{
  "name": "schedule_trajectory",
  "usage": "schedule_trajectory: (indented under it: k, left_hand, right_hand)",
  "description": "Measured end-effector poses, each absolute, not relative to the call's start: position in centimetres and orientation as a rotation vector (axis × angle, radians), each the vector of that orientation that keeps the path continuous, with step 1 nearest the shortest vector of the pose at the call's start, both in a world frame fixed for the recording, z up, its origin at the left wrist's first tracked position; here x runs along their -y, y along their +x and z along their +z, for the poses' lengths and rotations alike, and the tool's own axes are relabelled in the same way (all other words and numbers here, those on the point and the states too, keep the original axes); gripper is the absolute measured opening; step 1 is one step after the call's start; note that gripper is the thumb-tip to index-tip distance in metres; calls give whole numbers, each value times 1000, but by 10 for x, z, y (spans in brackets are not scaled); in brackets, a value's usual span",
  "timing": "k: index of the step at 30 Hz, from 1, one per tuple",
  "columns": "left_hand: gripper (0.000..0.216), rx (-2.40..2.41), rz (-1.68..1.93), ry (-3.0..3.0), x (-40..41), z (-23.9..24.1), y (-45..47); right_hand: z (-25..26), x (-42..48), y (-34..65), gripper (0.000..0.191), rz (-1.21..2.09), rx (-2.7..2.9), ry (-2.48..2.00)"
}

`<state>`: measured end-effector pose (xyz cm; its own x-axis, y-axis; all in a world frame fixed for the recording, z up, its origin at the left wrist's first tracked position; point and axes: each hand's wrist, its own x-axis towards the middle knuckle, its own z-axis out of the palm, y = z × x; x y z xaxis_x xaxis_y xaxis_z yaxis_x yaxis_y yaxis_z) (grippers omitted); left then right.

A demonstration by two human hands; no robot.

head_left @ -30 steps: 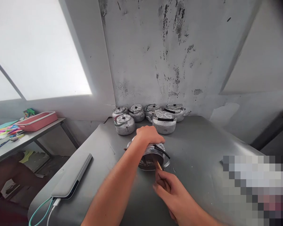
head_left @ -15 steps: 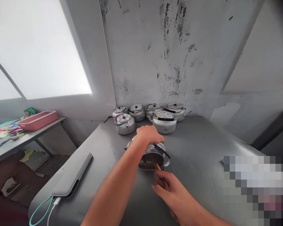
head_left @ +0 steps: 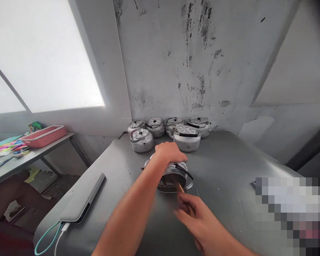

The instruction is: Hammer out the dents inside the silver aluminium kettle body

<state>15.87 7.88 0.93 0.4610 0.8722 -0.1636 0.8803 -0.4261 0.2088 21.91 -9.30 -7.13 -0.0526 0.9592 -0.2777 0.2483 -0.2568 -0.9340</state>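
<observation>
A small metal kettle (head_left: 176, 177) lies tipped on its side on the grey metal table (head_left: 224, 163), its open mouth facing me. My left hand (head_left: 168, 152) is closed over the top of the kettle's body and holds it down. My right hand (head_left: 194, 217) is closed on a thin wooden stick (head_left: 179, 187), whose far end reaches into the kettle's opening. The kettle's black handle (head_left: 185, 170) hangs on its right side.
Several more kettles with lids (head_left: 170, 131) stand against the stained wall at the table's back. A grey power bank (head_left: 82, 199) with a teal cable (head_left: 46, 241) lies at the left edge. A side table holds a pink tray (head_left: 44, 136) and coloured pens.
The right hand and stick have shifted slightly right and back toward me, with the stick still in the kettle's mouth. The left hand and kettle stay put.
</observation>
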Motion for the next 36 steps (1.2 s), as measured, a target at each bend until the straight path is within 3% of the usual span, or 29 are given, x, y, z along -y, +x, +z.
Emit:
schedule_trajectory:
  k: [36]
  left_hand:
    - [53,-1499,-31,2451,-80,8,157]
  right_hand:
    - [-81,84,230,24,1280,1443,-1598]
